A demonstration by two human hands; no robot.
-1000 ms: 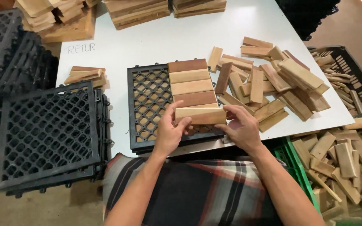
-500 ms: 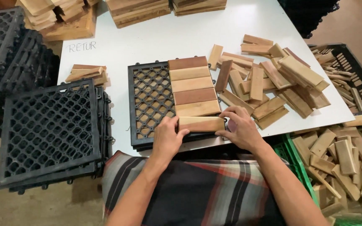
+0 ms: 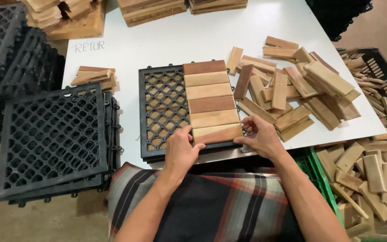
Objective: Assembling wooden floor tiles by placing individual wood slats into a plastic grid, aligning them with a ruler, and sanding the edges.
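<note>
A black plastic lattice tile lies on the white table in front of me. Its right half carries a column of several wooden slats, reddish and pale. The nearest slat sits at the front end of that column. My left hand presses its left end and my right hand holds its right end, fingers curled over the edge. Both hands rest against the tile's front rim.
A loose heap of wooden slats lies right of the tile. A stack of black lattice tiles stands at the left, a small slat pile behind it. Crates of wood offcuts sit at the right, below table level.
The slat held in both hands came down from above the tile onto the front end of the column. Both hands moved nearer to me with it.
</note>
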